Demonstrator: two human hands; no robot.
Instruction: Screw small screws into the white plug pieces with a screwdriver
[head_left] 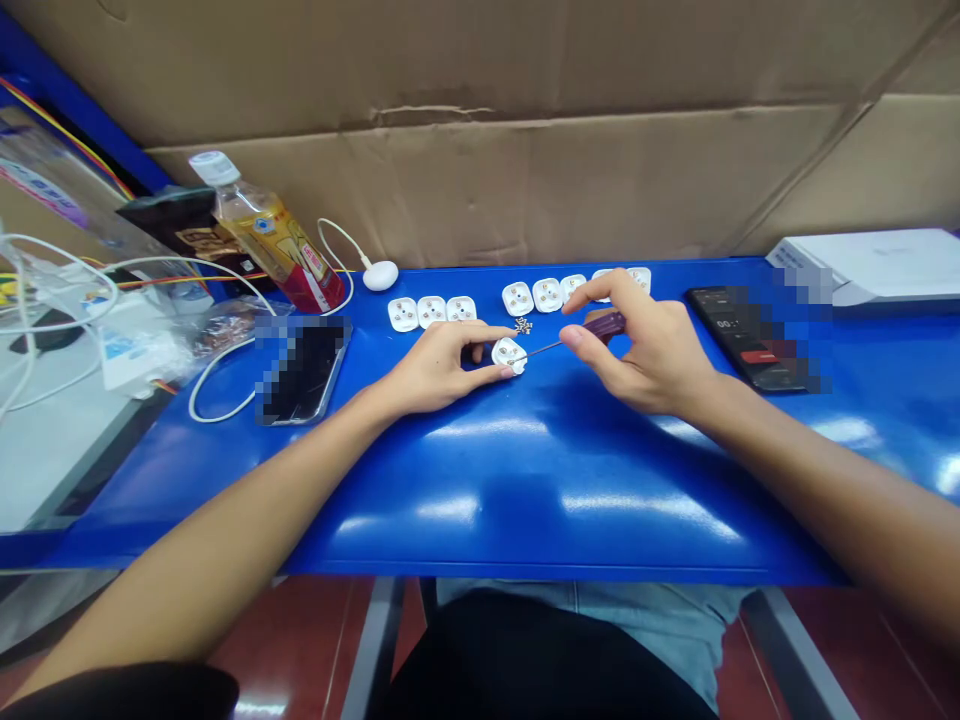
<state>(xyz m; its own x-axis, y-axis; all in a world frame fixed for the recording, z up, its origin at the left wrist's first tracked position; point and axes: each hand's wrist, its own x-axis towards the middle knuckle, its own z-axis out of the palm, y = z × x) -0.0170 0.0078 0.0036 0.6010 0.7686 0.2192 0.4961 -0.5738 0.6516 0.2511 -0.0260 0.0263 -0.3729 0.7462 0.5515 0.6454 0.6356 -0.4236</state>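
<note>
Between the thumb and fingers of my left hand [442,368] is a small white plastic plug housing [510,353] with metal parts inside, held just above or on the blue table. My right hand [645,345] grips the dark purple handle of a screwdriver [604,325]. Its thin shaft points left, and the tip meets the lower part of the housing. A little pile of brass-coloured screws [523,326] lies just behind the held piece. Similar white housings stand in a row at the back: a left group [432,312] and a right group [547,294], partly hidden by my right hand.
A phone [304,372] lies left, near white cables and a drink bottle [274,245]. Another phone [750,340] with a lit screen lies right, before a white box [877,262]. A white round device [380,275] sits by the cardboard wall [480,190]. The blue table's [480,480] front edge faces me.
</note>
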